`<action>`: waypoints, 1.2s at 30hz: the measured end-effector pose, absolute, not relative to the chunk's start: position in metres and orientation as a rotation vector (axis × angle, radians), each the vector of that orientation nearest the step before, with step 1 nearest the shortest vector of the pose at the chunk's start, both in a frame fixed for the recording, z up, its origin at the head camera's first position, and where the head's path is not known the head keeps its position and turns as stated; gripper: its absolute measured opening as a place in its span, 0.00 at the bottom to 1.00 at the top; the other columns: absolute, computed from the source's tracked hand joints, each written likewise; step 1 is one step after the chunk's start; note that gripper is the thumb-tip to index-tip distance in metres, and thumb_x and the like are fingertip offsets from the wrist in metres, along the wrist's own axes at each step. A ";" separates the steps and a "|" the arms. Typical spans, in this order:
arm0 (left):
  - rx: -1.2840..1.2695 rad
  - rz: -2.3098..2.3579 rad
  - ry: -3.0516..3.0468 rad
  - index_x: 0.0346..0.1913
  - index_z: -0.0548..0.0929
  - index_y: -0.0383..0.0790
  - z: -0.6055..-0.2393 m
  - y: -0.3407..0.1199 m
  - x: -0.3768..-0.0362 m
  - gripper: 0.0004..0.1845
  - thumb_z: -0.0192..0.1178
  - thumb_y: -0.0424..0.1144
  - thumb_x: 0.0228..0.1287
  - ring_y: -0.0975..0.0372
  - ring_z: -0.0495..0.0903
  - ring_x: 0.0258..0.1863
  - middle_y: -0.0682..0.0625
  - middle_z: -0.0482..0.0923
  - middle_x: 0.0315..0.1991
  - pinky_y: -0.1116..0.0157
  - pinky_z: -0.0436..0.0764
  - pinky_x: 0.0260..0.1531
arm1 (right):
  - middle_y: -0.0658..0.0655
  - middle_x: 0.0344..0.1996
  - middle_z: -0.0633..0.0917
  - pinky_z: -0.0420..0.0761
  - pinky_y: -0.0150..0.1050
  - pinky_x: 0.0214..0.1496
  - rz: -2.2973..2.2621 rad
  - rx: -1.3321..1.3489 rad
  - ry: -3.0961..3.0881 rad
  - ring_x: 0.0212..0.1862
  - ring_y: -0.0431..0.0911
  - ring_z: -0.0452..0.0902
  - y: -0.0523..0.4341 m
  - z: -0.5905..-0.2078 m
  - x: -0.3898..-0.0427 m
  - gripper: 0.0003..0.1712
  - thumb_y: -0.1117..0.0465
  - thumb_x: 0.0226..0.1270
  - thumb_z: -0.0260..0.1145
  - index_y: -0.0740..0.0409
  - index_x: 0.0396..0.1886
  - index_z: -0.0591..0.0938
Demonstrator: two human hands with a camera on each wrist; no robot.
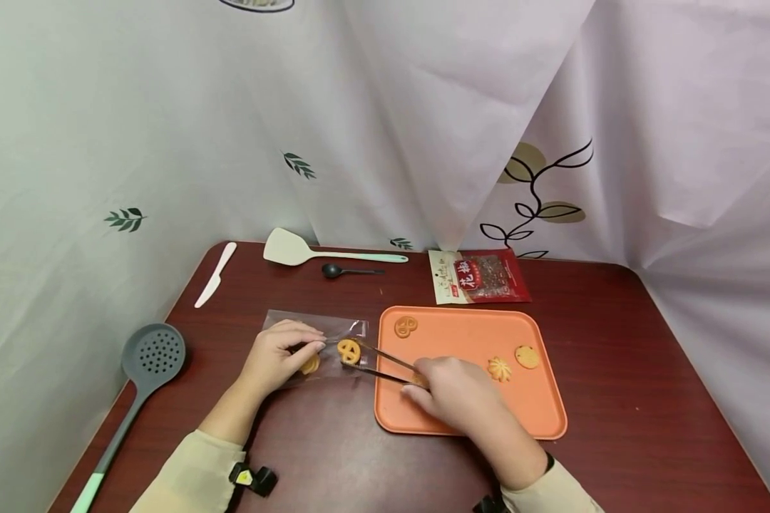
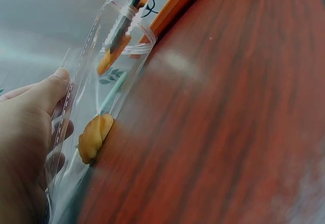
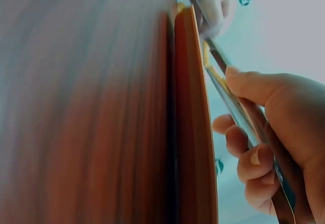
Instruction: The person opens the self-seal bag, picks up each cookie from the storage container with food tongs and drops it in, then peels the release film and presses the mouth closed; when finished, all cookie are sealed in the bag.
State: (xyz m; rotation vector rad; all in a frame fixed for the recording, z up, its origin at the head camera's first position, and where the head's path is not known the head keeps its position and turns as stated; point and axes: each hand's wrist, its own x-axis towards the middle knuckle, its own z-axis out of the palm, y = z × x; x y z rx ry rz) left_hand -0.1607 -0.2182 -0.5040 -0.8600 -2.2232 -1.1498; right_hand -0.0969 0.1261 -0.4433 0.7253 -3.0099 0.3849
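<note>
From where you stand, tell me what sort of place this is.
Likely a staged tabletop set rather than a real kitchen: a dark red table is walled in by hung printed sheets. Kitchen tools are laid out on it, with an orange tray of cookies, which the right hand works with tongs.

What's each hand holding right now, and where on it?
Right hand grips the tongs at their rear end; their tips pinch a cookie. Left hand holds the clear bag near its mouth.

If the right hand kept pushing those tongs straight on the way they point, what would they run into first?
Most likely the other biscuit already in the clear bag, then the left hand holding the bag open. The right hand aims the tongs, gripping a biscuit, into the bag's mouth; depth is hard to judge.
</note>
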 end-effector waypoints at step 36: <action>-0.855 -1.153 -2.221 0.37 0.95 0.43 -0.504 -0.217 -0.161 0.12 0.80 0.24 0.52 0.55 0.88 0.40 0.52 0.91 0.39 0.75 0.78 0.53 | 0.51 0.26 0.84 0.82 0.50 0.27 0.298 0.532 -3.098 0.30 0.51 0.85 0.068 -0.449 -0.105 0.25 0.33 0.70 0.71 0.49 0.37 0.84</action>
